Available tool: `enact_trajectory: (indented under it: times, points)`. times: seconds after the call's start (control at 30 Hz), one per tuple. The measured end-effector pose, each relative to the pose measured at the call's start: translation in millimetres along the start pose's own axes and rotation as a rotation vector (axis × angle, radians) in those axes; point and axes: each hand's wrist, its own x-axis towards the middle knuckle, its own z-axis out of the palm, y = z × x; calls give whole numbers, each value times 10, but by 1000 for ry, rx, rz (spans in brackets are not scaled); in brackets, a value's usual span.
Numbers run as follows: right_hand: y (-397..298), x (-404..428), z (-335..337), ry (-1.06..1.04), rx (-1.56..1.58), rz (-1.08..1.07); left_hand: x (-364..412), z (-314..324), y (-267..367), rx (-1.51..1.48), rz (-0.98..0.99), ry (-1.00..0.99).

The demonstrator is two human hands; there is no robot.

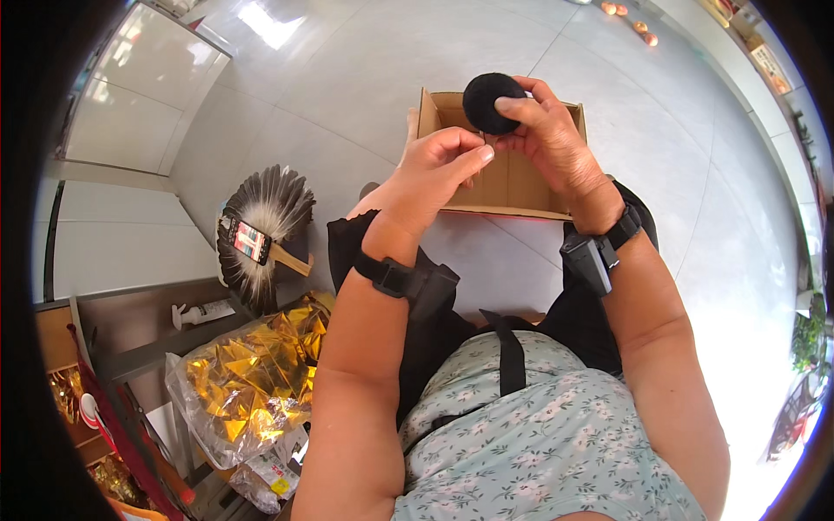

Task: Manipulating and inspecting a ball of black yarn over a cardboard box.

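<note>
My right hand [547, 130] holds a round, fuzzy black ball-like piece [488, 104], the thumb pressed on its face. Just below it, my left hand [446, 156] pinches something thin and dark between thumb and index finger, close to the right fingertips. It looks like a short strand hanging from the black piece, but is too small to name surely. Both hands are above an open cardboard box [508, 185], which rests across my lap or between my knees. The part of the box behind my hands is hidden.
At the left, a feather fan [287, 202] lies with a smartphone [250, 241] on it. Nearer me are a clear plastic bag of gold foil pieces [254, 371] and a white spray bottle [202, 313]. Several round, orange-brown objects [640, 27] lie on the tiled floor at the far right.
</note>
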Motion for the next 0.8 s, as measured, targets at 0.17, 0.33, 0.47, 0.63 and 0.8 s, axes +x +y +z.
enact_trajectory:
  times: [0.17, 0.33, 0.47, 0.63, 0.8]
  points:
    - [164, 1, -43, -51, -640, -189, -76, -133, 101, -477, 157, -11]
    - [46, -97, 56, -328, -328, 108, -10, -227, 43, -408, 135, 163]
    - [-39, -143, 78, -394, 18, 194, 82, -176, -41, -390, 79, 280]
    - [-23, -107, 66, -437, 255, 160, 96, -169, -119, -347, -1, 191]
    - [-19, -64, 40, -327, 340, 124, 60, -131, -96, -150, 10, 218]
